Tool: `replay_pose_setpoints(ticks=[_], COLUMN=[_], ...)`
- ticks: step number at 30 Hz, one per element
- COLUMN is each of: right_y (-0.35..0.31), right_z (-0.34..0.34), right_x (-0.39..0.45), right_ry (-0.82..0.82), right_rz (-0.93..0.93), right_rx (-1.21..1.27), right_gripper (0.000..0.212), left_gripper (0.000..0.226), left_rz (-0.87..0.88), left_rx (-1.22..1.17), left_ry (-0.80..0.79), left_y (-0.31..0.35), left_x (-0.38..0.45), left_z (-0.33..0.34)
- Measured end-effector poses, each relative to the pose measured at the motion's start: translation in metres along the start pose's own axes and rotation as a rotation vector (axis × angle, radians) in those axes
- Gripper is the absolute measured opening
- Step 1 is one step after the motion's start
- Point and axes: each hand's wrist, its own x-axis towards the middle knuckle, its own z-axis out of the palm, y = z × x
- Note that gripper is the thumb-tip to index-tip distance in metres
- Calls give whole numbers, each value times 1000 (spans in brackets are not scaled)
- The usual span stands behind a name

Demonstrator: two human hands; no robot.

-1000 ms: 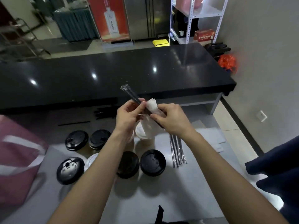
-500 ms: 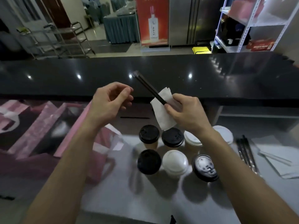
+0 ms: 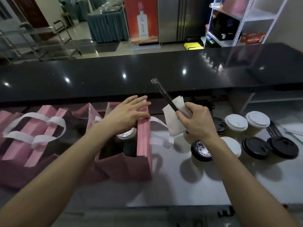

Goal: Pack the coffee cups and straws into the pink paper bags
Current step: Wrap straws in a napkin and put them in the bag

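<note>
We see the open pink bag (image 3: pixel 144 138) standing on the grey counter (image 3: pixel 164 185), with two lidded cups (image 3: pixel 127 134) inside. The left hand (image 3: pixel 126 114) rests with straight fingers on the bag's top edge. The right hand (image 3: pixel 195 121) grips wrapped black straws (image 3: pixel 164 94) and a white napkin (image 3: pixel 173 122). More cups (image 3: pixel 236 124) stand to the right.

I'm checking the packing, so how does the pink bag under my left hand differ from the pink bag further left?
The near pink bag stands open with lidded cups inside, and the left hand rests open on its rim. The far pink bag shows no cups and nothing touches it; its white handles lie across the top. Both are pink paper with white handles.
</note>
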Motion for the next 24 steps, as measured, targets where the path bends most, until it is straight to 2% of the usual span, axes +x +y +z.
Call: replay_pose_setpoints(ticks=[2, 3, 10, 13, 17, 24], right_y=[0, 0, -1, 0, -4, -11], right_z=[-5, -9, -37, -47, -61, -67], right_x=[-5, -6, -3, 1, 8, 17], right_ry=[28, 40, 160, 226, 299, 260], right_rz=[8, 12, -29, -63, -127, -186], right_rx=[-16, -21, 3, 32, 106, 208], right_gripper=[43, 42, 38, 35, 37, 29], left_gripper=[20, 15, 10, 12, 19, 25], left_rz=[30, 21, -220, -368, -478, -613], left_rx=[-33, -35, -83, -104, -63, -95], left_ry=[68, 73, -5, -18, -12, 28], left_y=[-5, -8, -10, -12, -13, -20], left_x=[8, 12, 37, 42, 55, 79], left_z=[2, 2, -13, -11, -12, -21])
